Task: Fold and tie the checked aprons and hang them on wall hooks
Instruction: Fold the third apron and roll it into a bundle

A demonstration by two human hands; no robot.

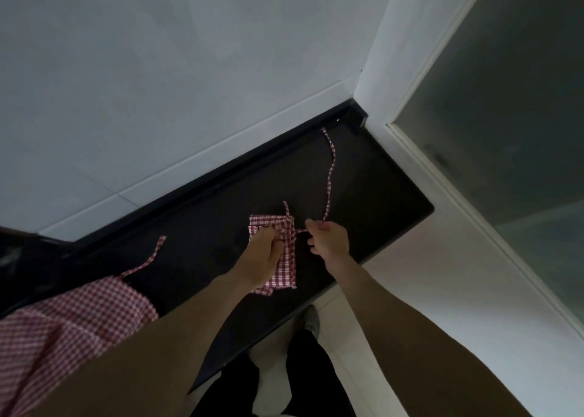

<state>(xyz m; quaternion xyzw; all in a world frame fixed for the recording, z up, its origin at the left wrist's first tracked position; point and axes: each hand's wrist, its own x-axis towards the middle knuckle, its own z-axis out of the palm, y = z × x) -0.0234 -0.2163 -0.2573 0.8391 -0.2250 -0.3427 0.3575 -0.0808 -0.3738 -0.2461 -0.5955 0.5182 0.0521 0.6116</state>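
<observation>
A small folded red-and-white checked apron [286,266] lies on the dark counter [379,195]. My left hand [264,252] presses down on the bundle, its fingers curled into the cloth near the knot. To the right, my right hand [328,238] pinches a checked tie strap [331,170], which runs from the bundle away toward the counter's far corner. A short strap end sticks up behind the bundle. A second checked apron [72,325] lies unfolded at the lower left, its strap [155,252] trailing across the counter.
A white tiled wall [189,69] rises behind the counter. A white frame with a frosted glass panel [505,116] stands at the right. Below the counter edge are pale floor, dark trousers and a shoe [311,318]. No wall hooks are in view.
</observation>
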